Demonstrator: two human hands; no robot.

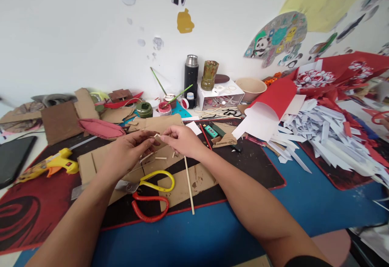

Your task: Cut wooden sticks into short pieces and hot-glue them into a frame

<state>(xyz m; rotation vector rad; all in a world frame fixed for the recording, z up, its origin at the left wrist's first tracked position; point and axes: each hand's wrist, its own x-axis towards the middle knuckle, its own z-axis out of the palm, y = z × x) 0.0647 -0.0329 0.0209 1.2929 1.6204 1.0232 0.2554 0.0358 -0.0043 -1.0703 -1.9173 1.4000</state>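
My left hand (130,149) and my right hand (179,139) meet above the cardboard pieces, fingertips nearly touching. Between them is a small pale stick piece (157,136), pinched by the fingers of both hands. Short cut sticks (161,158) lie on the cardboard just below. A longer wooden stick (189,186) rests across a cardboard strip (200,180) below my right hand. Scissors (156,196) with one yellow and one red handle lie open under my left forearm, their blades partly hidden.
A yellow glue gun (62,162) lies at left beside a black phone (16,159). Paint jars (144,110), a dark flask (191,78) and a small drawer box (221,95) stand at the back. White paper strips (328,131) are heaped at right.
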